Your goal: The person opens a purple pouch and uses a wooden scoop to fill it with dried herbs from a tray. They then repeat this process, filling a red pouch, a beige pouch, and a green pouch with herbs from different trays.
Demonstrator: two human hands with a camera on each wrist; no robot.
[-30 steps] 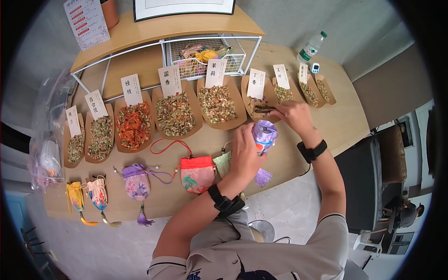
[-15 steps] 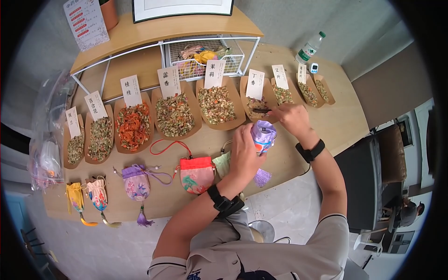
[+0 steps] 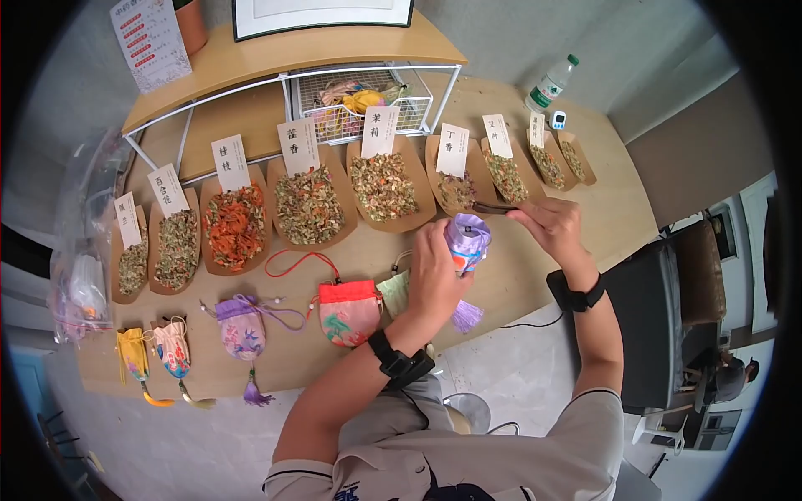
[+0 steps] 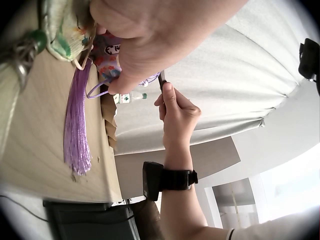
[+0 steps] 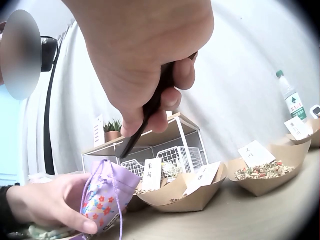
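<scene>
My left hand (image 3: 436,271) grips a small purple drawstring pouch (image 3: 468,238) with its mouth open upward. Red flowers and a loose purple cord show on the pouch (image 5: 107,195) in the right wrist view. A light purple tassel (image 4: 77,125) hangs below it. In my right hand (image 3: 551,225) is a dark slender tool (image 3: 493,208), pinched between thumb and fingers; its exact kind is unclear. The tool's tip lies over the near edge of a paper tray (image 3: 439,188) of dried herbs, just above the pouch mouth.
More paper boats of dried herbs with label cards, such as one of orange pieces (image 3: 236,230), stand in a row. Along the near edge lie a red-topped pouch (image 3: 349,313), a purple pouch (image 3: 241,326) and others. A bottle (image 3: 551,83) and a wooden shelf (image 3: 334,54) stand behind.
My right hand has drawn back from the herb tray, toward me and to the right, bringing the dark tool near the pouch mouth. The left hand still holds the pouch in nearly the same place.
</scene>
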